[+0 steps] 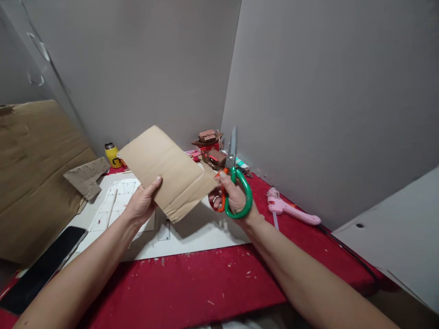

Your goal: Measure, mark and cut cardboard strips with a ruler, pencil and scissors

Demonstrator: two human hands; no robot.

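Note:
My left hand [144, 201] grips a flat piece of brown cardboard [168, 169] by its lower left edge, thumb on top. The piece is tilted above the table, with a crease near its lower right end. In my right hand [235, 194] is a pair of scissors [240, 196] with one green and one orange handle loop, blades pointing up and away. The right fingers are close to the cardboard's right corner; whether they touch it I cannot tell. Beneath the cardboard lies a white sheet [206, 235] on the table.
A red cloth [192, 283] covers the table. At left are a large cardboard sheet [34, 183], a cardboard offcut [87, 176] and a dark phone [48, 265]. A yellow bottle [112, 155] stands behind. At right lies a pink glue gun [291, 210]; brown scraps [209, 141] sit near the wall corner.

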